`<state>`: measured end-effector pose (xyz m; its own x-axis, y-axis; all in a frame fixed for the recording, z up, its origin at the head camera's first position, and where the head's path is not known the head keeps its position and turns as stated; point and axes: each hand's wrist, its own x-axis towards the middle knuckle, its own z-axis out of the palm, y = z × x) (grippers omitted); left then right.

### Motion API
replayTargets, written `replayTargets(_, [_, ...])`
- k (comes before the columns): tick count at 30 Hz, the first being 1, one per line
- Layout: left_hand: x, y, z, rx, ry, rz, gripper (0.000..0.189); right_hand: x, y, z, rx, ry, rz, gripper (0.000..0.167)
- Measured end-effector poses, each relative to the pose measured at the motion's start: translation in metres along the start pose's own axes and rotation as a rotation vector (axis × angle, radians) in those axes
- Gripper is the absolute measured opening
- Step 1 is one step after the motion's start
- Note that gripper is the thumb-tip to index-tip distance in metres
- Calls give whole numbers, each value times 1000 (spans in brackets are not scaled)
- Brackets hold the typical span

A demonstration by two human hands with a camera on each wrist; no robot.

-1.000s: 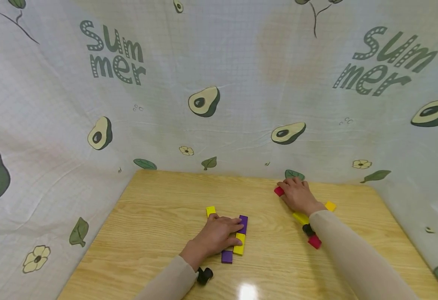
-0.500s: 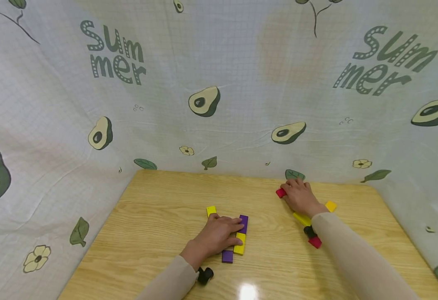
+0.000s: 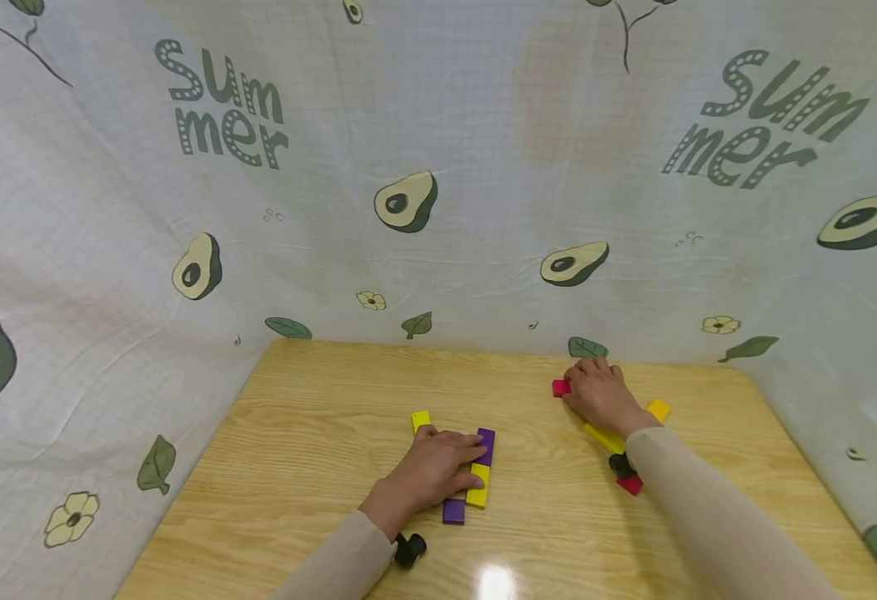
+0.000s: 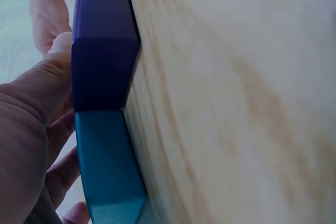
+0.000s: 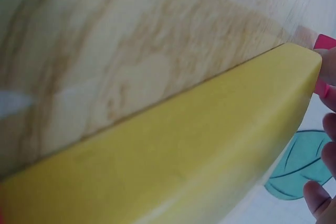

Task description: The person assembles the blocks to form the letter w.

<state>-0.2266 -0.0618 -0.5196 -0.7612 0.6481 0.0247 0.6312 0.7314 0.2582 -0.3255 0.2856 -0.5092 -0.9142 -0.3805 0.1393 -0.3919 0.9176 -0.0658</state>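
My left hand (image 3: 434, 467) lies over a small group of blocks, its fingers reaching across to the right column. That column has a purple block (image 3: 487, 447) above a yellow block (image 3: 479, 486), with the thumb touching the yellow one. Another purple block (image 3: 453, 512) shows below the hand, and a yellow block (image 3: 420, 419) above it. In the left wrist view, a dark purple block (image 4: 105, 40) adjoins a teal block (image 4: 110, 166). My right hand (image 3: 599, 393) pinches a red block (image 3: 561, 388) at the table's far side; its fingertips partly cover it.
Under the right wrist lies a long yellow block (image 3: 603, 437), close up in the right wrist view. A red block (image 3: 630, 484) and an orange-yellow block (image 3: 659, 410) lie near it. The wooden table (image 3: 318, 467) meets a patterned cloth (image 3: 483, 250) at the back.
The red block in my right hand has turned from tilted to nearly square and shifted slightly toward me. My left hand stays in place over its blocks.
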Motion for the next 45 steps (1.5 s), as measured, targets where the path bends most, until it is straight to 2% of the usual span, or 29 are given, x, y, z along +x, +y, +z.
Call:
replayTargets(9, [1, 0, 1, -2, 2, 1, 55, -2, -6, -4, 22, 48, 0, 35])
replayTargets(19, [1, -1, 2, -20, -2, -6, 56, -3, -34, -8, 55, 124, -45, 33])
replayTargets(34, [1, -4, 2, -12, 16, 36, 59, -17, -70, -3, 44, 150, -146, 31])
replayTargets(45, [2, -3, 3, -13, 18, 26, 57, -25, -86, -3, 46, 141, -165, 30])
